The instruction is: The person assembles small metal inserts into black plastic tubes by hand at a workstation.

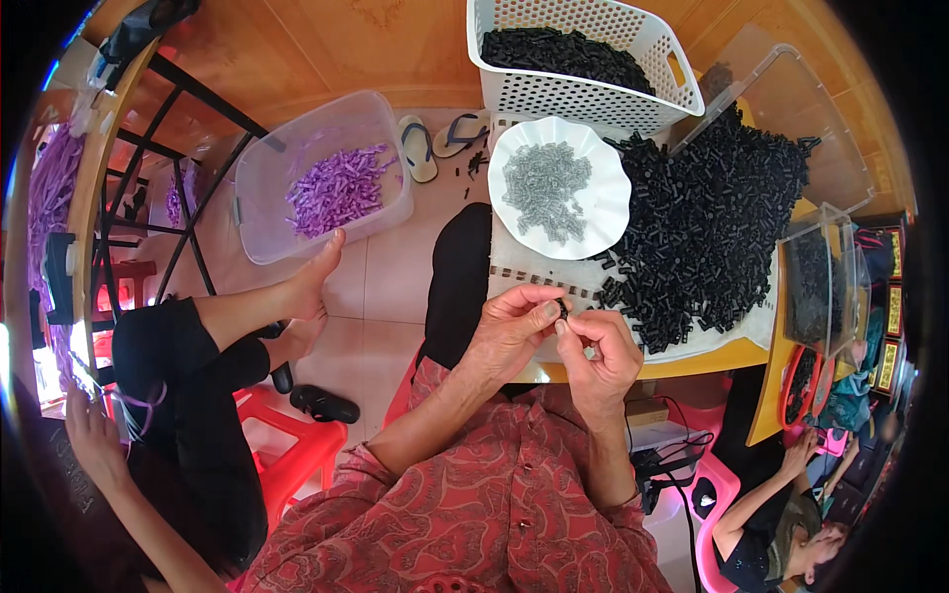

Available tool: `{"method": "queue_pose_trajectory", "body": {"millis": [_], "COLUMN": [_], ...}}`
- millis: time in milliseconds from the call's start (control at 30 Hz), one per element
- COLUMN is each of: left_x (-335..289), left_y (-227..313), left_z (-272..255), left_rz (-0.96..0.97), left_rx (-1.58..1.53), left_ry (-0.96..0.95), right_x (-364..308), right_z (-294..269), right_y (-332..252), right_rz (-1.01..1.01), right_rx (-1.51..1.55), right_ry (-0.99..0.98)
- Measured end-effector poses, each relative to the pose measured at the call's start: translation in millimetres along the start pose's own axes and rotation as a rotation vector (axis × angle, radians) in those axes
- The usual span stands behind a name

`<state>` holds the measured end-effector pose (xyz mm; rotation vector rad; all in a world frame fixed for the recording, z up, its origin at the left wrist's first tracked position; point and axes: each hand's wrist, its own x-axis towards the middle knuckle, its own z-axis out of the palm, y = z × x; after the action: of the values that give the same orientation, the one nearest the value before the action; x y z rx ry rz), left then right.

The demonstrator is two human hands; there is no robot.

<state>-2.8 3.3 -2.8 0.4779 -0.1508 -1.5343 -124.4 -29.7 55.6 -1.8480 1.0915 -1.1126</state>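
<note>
My left hand pinches a small black tube-like piece between thumb and fingers at the table's near edge. Against it, my right hand is closed, thumb and forefinger pressed together at the piece's lower end; whatever else those fingertips hold is too small to make out. Just beyond my hands is a white scalloped plate bearing a heap of small clear grey pieces. A large loose pile of similar black pieces spreads over a white cloth to the right of the plate.
A white perforated basket of black pieces stands at the back; clear bins lie right. On the floor sit a clear tub with purple pieces and sandals. Another person's hand works at left beside a red stool; someone else sits lower right.
</note>
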Motion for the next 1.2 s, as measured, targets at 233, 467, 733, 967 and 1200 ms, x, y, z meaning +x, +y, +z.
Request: {"method": "queue_pose_trajectory", "body": {"millis": [233, 467, 733, 967, 1200], "left_x": [1, 2, 2, 2, 0], "left_y": [-1, 3, 5, 7, 13], "left_z": [-5, -4, 4, 5, 13], "left_rz": [0.003, 0.004, 0.016, -0.015, -0.05], "left_rx": [0.013, 0.044, 0.027, 0.015, 0.166], "left_ry": [-0.017, 0.005, -0.05, -0.054, -0.1], "right_x": [4, 9, 16, 17, 18], "right_z": [2, -7, -9, -10, -14], "right_y": [2, 1, -3, -3, -1], "right_rz": [-0.089, 0.02, 0.015, -0.025, -0.052], "right_rx": [-0.065, -0.007, 0.037, 0.011, 0.003], "right_ry": [-0.012, -0.067, -0.119, -0.191, -0.102]}}
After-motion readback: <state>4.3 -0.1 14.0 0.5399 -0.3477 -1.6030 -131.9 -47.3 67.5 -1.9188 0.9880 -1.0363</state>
